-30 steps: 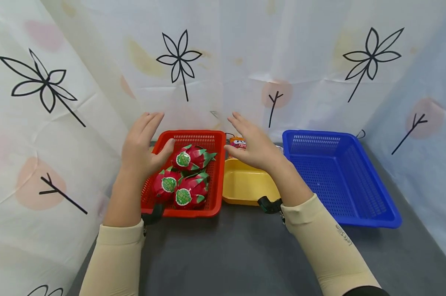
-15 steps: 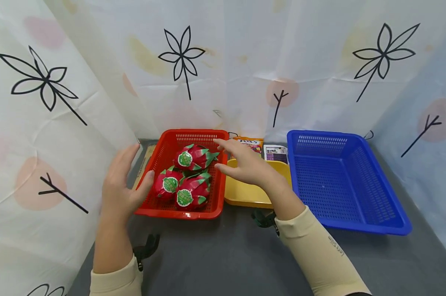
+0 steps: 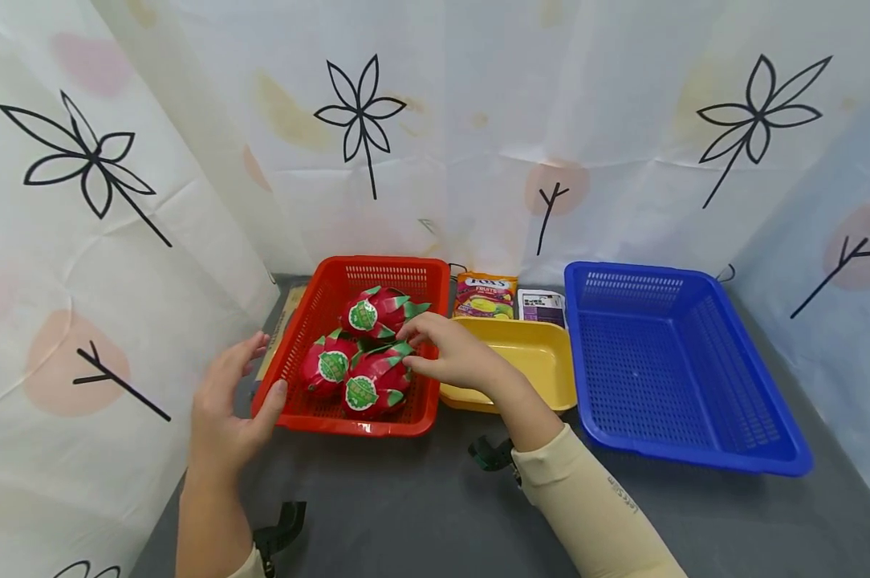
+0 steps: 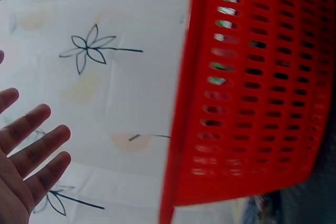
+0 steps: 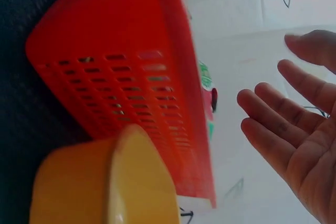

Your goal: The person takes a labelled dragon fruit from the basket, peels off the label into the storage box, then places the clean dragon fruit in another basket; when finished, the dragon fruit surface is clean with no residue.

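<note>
Three dragon fruits with green round stickers lie in the red basket (image 3: 399, 428): a back one (image 3: 377, 311), a left one (image 3: 325, 363) and a front one (image 3: 377, 381). My right hand (image 3: 457, 353) hovers over the basket's right rim, its fingers loosely bent near the front fruit and holding nothing. At the basket's left side my left hand (image 3: 225, 409) is held with fingers apart and nothing in it. In the left wrist view the left hand's fingers (image 4: 42, 150) are spread, apart from the basket wall. The right wrist view shows the right hand (image 5: 299, 124) with its palm empty.
A yellow tray (image 3: 536, 353) stands right of the red basket, with an orange Fox's candy bag (image 3: 485, 295) and a white-and-purple packet (image 3: 542, 307) behind it. The blue basket (image 3: 659, 377) is at the right. Cardboard (image 3: 283, 325) shows behind the red basket's left side.
Both hands have come down from in front of the curtain. My left hand moved left and down beside the red basket; my right hand moved left and down toward the front dragon fruit.
</note>
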`<state>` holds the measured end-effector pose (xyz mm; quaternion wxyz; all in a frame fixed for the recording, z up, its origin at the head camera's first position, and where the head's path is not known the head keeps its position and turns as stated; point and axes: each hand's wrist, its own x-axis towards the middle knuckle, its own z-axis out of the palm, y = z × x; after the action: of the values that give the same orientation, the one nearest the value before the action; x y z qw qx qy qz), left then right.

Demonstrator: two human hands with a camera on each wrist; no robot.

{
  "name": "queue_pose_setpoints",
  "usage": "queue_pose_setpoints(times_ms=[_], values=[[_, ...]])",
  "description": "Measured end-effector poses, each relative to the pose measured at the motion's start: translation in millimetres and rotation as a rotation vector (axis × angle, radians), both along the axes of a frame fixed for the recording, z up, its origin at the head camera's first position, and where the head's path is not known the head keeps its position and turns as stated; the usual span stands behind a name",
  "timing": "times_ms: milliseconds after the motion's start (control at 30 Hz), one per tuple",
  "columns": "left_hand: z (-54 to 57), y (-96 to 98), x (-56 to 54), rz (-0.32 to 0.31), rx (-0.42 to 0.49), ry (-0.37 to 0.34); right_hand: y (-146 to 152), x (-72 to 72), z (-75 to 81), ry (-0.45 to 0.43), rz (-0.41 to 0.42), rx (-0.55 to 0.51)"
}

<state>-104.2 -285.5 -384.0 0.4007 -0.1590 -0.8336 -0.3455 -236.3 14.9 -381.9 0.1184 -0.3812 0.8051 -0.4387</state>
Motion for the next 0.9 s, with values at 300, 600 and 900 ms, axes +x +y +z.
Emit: queue_pose_setpoints(times_ms=[300,600,900], values=[[-28.4,-10.8,6.5,0.094,0.036,-0.158,-22.7,2.6,-17.5,0.027,-0.009,0.171],[-57.5,-21.4,12.0,0.239,0.030,-0.398,-46.7,6.2,-30.7,0.127,-0.032,0.247],[-78.8,-29.6,11.0,0.212,0.055,-0.499,-59.3,1.8,-31.4,0.052,-0.068,0.277]])
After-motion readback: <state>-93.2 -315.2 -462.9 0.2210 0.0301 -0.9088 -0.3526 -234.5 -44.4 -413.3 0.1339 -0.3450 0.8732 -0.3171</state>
